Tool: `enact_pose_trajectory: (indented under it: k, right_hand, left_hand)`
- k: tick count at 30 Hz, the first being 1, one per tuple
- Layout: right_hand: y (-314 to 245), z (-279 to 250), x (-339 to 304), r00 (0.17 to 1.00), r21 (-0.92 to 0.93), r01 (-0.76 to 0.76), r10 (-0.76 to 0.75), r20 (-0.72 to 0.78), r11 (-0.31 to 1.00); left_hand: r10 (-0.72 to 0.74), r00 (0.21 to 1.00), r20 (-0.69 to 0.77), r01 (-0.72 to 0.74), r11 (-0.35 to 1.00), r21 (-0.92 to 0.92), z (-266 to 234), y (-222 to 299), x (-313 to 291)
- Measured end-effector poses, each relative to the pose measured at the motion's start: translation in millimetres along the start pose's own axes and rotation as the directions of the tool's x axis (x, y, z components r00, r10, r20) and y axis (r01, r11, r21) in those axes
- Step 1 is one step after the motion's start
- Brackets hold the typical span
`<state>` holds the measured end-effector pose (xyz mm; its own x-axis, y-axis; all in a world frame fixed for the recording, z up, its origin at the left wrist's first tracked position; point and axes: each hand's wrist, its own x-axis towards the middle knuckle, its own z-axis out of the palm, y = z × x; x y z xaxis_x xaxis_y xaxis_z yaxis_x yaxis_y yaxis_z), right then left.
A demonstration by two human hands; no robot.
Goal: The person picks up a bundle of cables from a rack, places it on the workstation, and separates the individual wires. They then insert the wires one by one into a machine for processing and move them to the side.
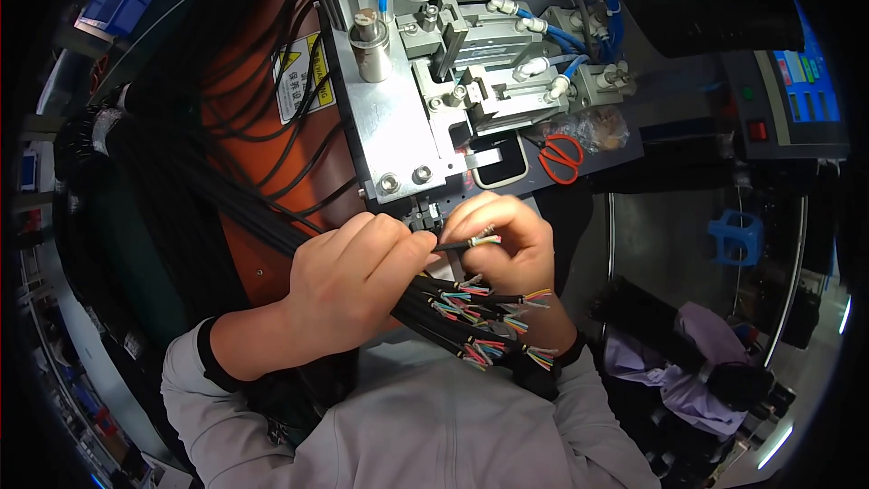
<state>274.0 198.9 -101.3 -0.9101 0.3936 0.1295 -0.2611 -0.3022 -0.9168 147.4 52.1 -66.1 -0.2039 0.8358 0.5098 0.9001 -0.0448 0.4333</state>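
Observation:
A black cable (457, 244) with a stripped end of thin coloured wires (486, 240) lies between my two hands, just in front of the machine's small clamp (424, 215). My left hand (348, 272) is closed, its thumb and fingers pinching the cable. Curled around the stripped end, my right hand (511, 231) is closed too, its fingertips at the cable close to my left fingertips; part of that grip is hidden. Under my hands a bundle of black cables (421, 312) fans out to the right, their ends showing red, blue, green, yellow and white wires.
A metal machine (380, 127) with pneumatic cylinders and blue air tubes stands ahead. Red-handled scissors (561, 158) lie right of it, beside a small tray (501, 163). Black cables (208, 172) hang over an orange panel at left. A blue stool (735, 237) and control screen (806, 81) are at right.

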Motion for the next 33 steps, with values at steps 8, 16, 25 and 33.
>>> enact_pose_trajectory:
  k: [8, 16, 25, 33]
  right_hand:
    - [-18.4, -24.4, -25.7, 0.951, -0.695, 0.265, -0.064, 0.301, 0.668]
    - [-17.9, -29.7, -27.3, 0.969, -0.597, -0.18, 0.245, 0.03, 0.782]
    - [-27.2, -24.2, -3.7, 0.985, -0.65, 0.074, -0.156, -0.07, 0.757]
    - [-18.8, 28.5, 12.8, 0.921, -0.146, 0.373, -0.385, -0.059, 0.916]
  left_hand:
    - [-0.093, 0.972, -0.217, 0.043, 0.974, -0.221, 3.5, -0.1, 1.5]
    - [-0.076, 0.995, 0.068, 0.084, 0.99, -0.112, -14.3, 7.6, 1.0]
    - [-0.036, 0.999, 0.001, 0.036, 0.999, -0.002, -4.0, 10.9, 11.0]
    - [0.056, 0.991, -0.12, -0.065, 0.996, -0.068, -6.1, -1.1, 0.8]
